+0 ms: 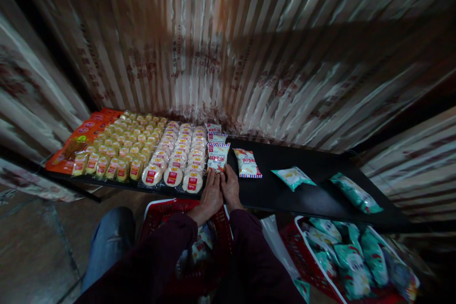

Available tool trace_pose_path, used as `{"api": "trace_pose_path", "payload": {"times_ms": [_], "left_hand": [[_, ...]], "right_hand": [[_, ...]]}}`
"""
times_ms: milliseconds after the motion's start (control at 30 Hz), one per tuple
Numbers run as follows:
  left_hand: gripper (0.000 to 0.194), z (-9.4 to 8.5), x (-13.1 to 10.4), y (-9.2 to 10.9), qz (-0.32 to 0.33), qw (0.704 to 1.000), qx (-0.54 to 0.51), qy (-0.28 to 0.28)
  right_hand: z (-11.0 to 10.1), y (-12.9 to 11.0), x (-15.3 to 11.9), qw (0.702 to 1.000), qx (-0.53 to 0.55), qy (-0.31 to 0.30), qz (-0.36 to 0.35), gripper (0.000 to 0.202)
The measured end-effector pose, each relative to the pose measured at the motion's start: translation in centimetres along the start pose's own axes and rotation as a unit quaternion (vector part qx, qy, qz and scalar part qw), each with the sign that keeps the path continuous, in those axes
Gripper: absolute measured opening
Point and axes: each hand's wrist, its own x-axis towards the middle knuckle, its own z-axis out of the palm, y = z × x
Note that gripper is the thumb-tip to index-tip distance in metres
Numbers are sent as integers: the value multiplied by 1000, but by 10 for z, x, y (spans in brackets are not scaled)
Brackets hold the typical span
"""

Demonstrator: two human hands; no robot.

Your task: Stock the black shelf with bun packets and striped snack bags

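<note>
Both of our hands, the left hand and the right hand, meet at the near end of a white snack packet, their fingers side by side on its lower edge. We cannot tell whether they pinch the wrapper or only press on it. The packet lies just ahead of our fingers on the black table, at the front of a short line of similar packets reaching away from us. If we push too hard from this edge, that line could buckle or ride up, since the bags look soft and puffed. Just left of our fingers lie round wrapped cakes in tight rows; a sideways nudge from our left knuckles could knock the nearest one out of its column. Our fingers sit close to the table's front edge, so a slip of the slick wrapper might let the packet drop toward the red basket beneath our forearms. Just right of our fingers, a loose packet lies by itself; swinging the right hand outward carelessly could catch it and turn it askew.
</note>
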Motion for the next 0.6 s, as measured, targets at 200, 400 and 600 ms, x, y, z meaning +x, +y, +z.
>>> {"api": "trace_pose_path", "payload": {"times_ms": [200, 400, 600], "left_hand": [[64, -2, -29, -4, 25, 999, -19, 9], [58, -6, -86, -16, 61, 997, -25, -29], [55, -9, -140, -46, -79, 989, -101, -80]], "right_hand": [[1, -13, -27, 998, -27, 42, 28, 49], [-4, -29, -92, 998, -13, 56, 0, 43], [9, -27, -169, 1000, -7, 2, -30, 38]]}}
